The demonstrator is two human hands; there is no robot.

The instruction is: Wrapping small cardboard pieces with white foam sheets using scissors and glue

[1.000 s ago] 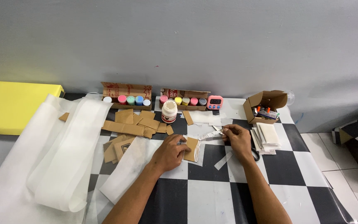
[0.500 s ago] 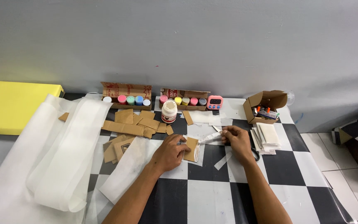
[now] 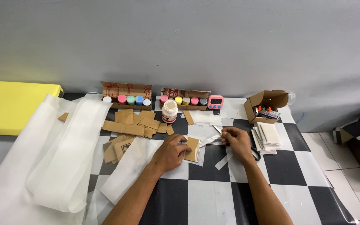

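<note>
My left hand lay pressed on a brown cardboard piece on the checkered table, fingers closed against its edge. Just right, my right hand pinched a white paper strip stretching between both hands.

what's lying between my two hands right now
In the head view, a narrow white strip spans from the cardboard piece under the left hand to the right hand.
</note>
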